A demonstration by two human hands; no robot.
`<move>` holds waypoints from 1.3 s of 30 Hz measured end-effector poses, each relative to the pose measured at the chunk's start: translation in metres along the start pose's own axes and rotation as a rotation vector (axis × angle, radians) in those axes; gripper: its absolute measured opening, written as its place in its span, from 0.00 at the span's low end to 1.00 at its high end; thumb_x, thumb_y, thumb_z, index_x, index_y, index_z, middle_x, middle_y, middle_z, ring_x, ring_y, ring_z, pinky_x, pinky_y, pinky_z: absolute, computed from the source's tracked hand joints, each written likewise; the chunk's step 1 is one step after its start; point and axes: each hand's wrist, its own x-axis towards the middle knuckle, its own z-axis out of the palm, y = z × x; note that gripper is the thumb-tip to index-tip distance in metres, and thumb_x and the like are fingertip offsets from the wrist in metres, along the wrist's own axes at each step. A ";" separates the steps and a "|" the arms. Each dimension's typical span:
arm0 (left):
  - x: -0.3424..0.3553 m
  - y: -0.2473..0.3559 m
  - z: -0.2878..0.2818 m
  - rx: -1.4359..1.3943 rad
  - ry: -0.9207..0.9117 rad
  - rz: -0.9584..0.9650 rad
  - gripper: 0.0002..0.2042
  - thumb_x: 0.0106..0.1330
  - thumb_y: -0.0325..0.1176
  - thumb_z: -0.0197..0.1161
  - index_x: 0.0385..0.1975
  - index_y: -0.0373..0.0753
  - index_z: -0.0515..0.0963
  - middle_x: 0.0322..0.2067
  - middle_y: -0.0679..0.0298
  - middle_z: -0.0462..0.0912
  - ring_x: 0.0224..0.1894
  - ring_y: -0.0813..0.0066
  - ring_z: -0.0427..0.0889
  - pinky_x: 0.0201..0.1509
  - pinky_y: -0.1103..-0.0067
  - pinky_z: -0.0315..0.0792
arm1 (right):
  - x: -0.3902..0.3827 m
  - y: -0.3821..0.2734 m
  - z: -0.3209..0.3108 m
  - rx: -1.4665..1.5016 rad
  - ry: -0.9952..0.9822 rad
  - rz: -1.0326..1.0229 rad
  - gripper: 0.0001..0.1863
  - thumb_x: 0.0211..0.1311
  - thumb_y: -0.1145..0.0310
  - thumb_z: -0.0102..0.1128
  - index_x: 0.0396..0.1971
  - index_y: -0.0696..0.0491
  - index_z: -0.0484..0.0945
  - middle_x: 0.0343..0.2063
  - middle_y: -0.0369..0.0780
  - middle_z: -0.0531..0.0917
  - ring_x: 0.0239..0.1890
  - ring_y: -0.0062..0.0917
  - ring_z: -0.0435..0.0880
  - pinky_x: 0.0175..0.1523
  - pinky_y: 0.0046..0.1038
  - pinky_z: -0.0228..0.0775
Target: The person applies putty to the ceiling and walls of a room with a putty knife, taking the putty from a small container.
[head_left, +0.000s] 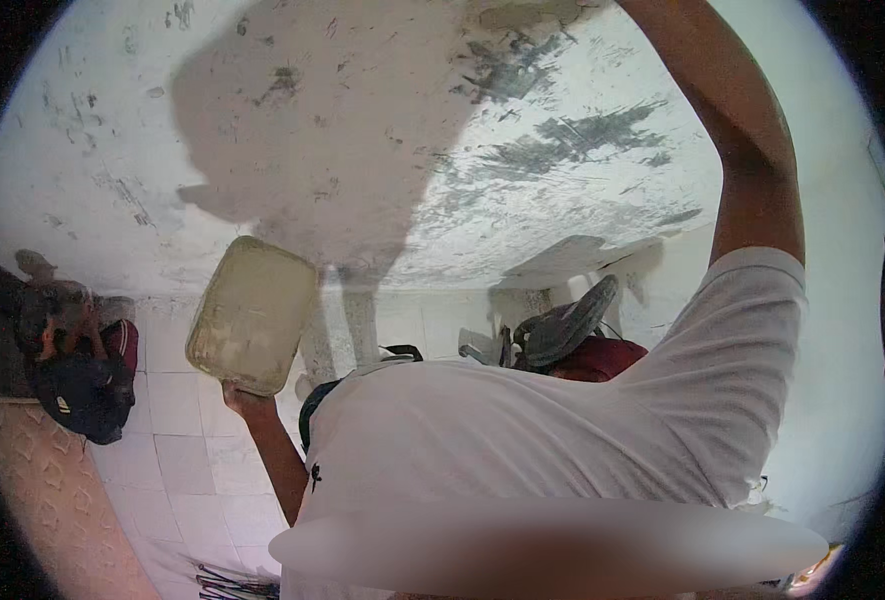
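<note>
My left hand [246,401] grips the near end of a pale, rectangular tray or shallow tub [252,315], its face smeared with a whitish-grey coating. The tray is held out before me, close to the white wall [362,150]. Scuffs and dark grey rough patches [572,140] mark that wall, and a broad shadow falls across it. My right arm [727,120] reaches up along the wall at the right. Its hand lies beyond the top edge of the picture, so whatever it holds or touches is hidden.
At the far left another person [52,315] sits low, with a dark bag or cloth [82,395] in front. A grey curved object [567,320] and a dark red bundle [602,360] rest by the wall's foot. Thin dark rods [232,582] lie on the pale tiled floor [182,465].
</note>
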 end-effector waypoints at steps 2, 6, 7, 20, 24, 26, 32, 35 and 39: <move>0.005 -0.003 0.002 -0.010 -0.098 0.056 0.33 0.52 0.45 0.59 0.60 0.39 0.64 0.57 0.53 0.69 0.58 0.52 0.69 0.59 0.56 0.67 | 0.008 -0.005 0.004 -0.048 -0.140 -0.007 0.10 0.45 0.67 0.64 0.30 0.53 0.84 0.32 0.45 0.85 0.40 0.33 0.85 0.40 0.36 0.77; 0.007 0.004 -0.004 -0.084 -0.088 -0.001 0.35 0.47 0.41 0.59 0.59 0.38 0.64 0.56 0.53 0.69 0.57 0.52 0.69 0.58 0.57 0.68 | 0.007 -0.003 0.010 -0.106 -0.006 0.077 0.10 0.43 0.70 0.63 0.30 0.53 0.85 0.31 0.44 0.85 0.39 0.34 0.85 0.39 0.36 0.77; 0.008 0.004 -0.006 -0.056 -0.080 0.016 0.35 0.47 0.41 0.60 0.59 0.38 0.64 0.55 0.53 0.69 0.57 0.52 0.69 0.59 0.57 0.68 | 0.011 -0.008 0.000 -0.057 -0.070 0.062 0.11 0.43 0.70 0.64 0.30 0.53 0.85 0.31 0.44 0.85 0.39 0.35 0.85 0.39 0.36 0.77; 0.021 -0.003 -0.018 -0.029 -0.012 0.112 0.33 0.43 0.37 0.56 0.56 0.36 0.67 0.53 0.53 0.72 0.56 0.51 0.71 0.58 0.56 0.69 | 0.007 -0.007 0.000 -0.036 -0.231 0.123 0.14 0.47 0.65 0.68 0.34 0.54 0.84 0.31 0.43 0.85 0.39 0.33 0.84 0.40 0.37 0.76; 0.008 0.006 -0.019 -0.085 -0.052 0.008 0.33 0.43 0.37 0.59 0.55 0.37 0.67 0.53 0.53 0.72 0.55 0.51 0.72 0.58 0.56 0.69 | 0.004 -0.013 -0.007 0.035 -0.290 0.163 0.12 0.47 0.65 0.67 0.33 0.54 0.84 0.31 0.43 0.85 0.40 0.33 0.84 0.39 0.37 0.77; 0.013 -0.004 -0.041 -0.108 -0.072 0.051 0.33 0.44 0.40 0.62 0.55 0.36 0.67 0.53 0.53 0.72 0.55 0.50 0.72 0.57 0.55 0.69 | 0.017 -0.014 0.000 -0.003 -0.266 0.087 0.13 0.47 0.65 0.68 0.33 0.54 0.84 0.31 0.43 0.85 0.39 0.33 0.84 0.39 0.36 0.77; 0.014 -0.004 -0.017 0.013 -0.038 0.109 0.36 0.50 0.47 0.64 0.59 0.34 0.64 0.56 0.53 0.70 0.57 0.50 0.70 0.59 0.55 0.68 | 0.002 -0.019 -0.015 -0.014 -0.278 0.094 0.15 0.44 0.66 0.69 0.34 0.56 0.84 0.32 0.44 0.85 0.39 0.34 0.84 0.40 0.36 0.77; 0.014 -0.003 0.005 0.017 -0.102 0.052 0.35 0.55 0.49 0.61 0.60 0.34 0.62 0.57 0.52 0.68 0.58 0.49 0.69 0.59 0.55 0.68 | 0.008 -0.007 0.020 -0.009 -0.111 0.042 0.13 0.44 0.67 0.67 0.32 0.56 0.84 0.32 0.45 0.85 0.39 0.35 0.84 0.40 0.36 0.77; 0.008 -0.010 -0.003 0.041 -0.134 0.118 0.29 0.61 0.46 0.54 0.60 0.36 0.63 0.57 0.50 0.67 0.59 0.50 0.68 0.59 0.56 0.68 | 0.010 -0.023 0.016 0.021 0.034 0.054 0.09 0.45 0.68 0.63 0.27 0.57 0.84 0.30 0.47 0.84 0.39 0.37 0.84 0.40 0.36 0.76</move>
